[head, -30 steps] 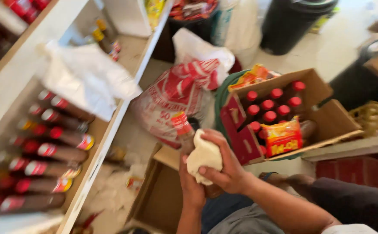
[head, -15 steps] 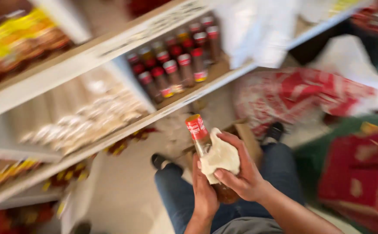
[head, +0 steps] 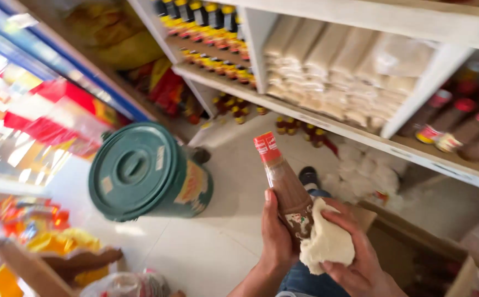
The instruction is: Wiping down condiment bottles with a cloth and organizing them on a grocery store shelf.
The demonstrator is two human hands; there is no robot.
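sauce bottle [head: 284,190] between both hands' grips

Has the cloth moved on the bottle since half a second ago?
Yes. The cloth now wraps the base of the bottle, farther below its red cap.

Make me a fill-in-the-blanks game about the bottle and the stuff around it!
1. The left hand holds a bottle with a ____ cap.
2. The right hand presses a ____ cloth against the bottle.
3. The big round bin on the floor is ____.
4. The bin's lid is ____.

Missing words: red; white; green; on
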